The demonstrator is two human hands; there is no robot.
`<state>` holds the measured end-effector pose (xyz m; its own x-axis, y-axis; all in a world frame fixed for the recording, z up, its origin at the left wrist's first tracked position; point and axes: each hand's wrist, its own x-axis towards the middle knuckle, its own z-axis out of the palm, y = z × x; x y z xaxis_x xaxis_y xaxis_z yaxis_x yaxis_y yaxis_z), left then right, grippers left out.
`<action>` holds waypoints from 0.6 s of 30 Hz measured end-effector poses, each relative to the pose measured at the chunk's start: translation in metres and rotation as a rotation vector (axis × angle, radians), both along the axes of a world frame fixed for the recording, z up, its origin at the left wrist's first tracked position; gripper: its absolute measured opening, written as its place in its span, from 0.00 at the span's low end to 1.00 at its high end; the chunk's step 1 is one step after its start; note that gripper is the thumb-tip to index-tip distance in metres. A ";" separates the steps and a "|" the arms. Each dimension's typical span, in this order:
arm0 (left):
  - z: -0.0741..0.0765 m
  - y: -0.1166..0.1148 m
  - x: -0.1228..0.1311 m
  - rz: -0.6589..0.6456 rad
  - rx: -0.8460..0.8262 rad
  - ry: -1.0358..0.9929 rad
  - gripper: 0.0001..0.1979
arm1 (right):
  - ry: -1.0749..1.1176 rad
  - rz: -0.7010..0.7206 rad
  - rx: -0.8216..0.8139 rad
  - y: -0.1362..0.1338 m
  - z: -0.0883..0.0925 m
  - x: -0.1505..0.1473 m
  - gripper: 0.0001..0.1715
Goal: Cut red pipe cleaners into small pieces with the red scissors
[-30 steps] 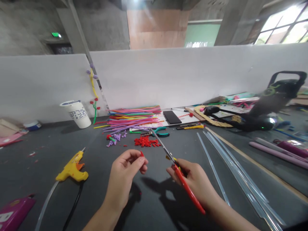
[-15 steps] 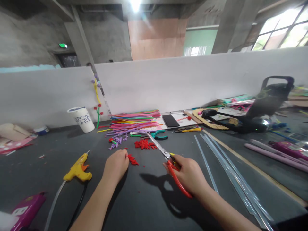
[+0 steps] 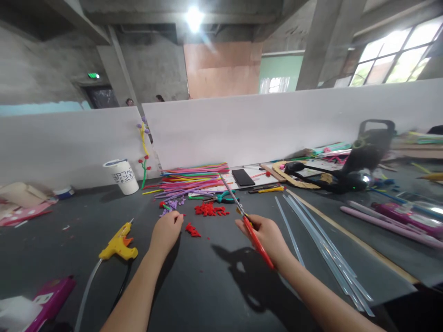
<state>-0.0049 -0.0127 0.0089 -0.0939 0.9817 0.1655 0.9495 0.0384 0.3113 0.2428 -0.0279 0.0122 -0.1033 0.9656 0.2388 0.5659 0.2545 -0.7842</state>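
Observation:
My right hand [image 3: 265,235] is wrapped round the red handles of a pair of scissors [image 3: 254,240], held above the dark table with the blades pointing away and up to the left. My left hand [image 3: 168,229] is closed in a pinch, with a tiny bit of red showing at its fingertips. Just right of it lies a small group of red pieces [image 3: 193,230]. Beyond that sits a larger pile of red pieces [image 3: 209,209]. Small purple pieces [image 3: 173,204] lie behind my left hand. Colourful pipe cleaners [image 3: 194,177] are bundled at the back.
A yellow glue gun [image 3: 119,243] lies left, near a white cup [image 3: 122,176]. A black phone [image 3: 242,177] and teal-handled pliers [image 3: 224,197] are at the back. Clear sticks [image 3: 321,240] and a black lamp [image 3: 363,161] stand to the right. A white partition [image 3: 242,129] runs behind.
The camera view has tilted up and shifted slightly right. The scissors have turned, their blades now looking narrower and steeper. My left hand has drawn a little away from the small red group.

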 end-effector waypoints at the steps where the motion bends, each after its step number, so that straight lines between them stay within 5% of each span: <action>1: 0.000 0.000 0.003 -0.019 0.022 -0.022 0.11 | 0.033 0.009 -0.020 0.001 0.004 -0.001 0.22; 7: -0.005 0.000 0.034 -0.247 0.050 -0.085 0.10 | 0.160 0.051 -0.088 0.007 0.027 -0.007 0.22; 12: -0.008 0.013 0.060 -0.416 0.014 -0.028 0.08 | 0.208 0.049 -0.114 0.015 0.015 -0.012 0.23; 18: -0.021 0.053 0.079 -0.450 -0.013 0.027 0.14 | 0.185 0.070 -0.099 0.020 0.005 -0.007 0.18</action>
<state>0.0745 0.0406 -0.0124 0.3472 0.9258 0.1498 0.8802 -0.3768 0.2885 0.2360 -0.0079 0.0169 -0.1345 0.9771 0.1646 0.3938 0.2052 -0.8960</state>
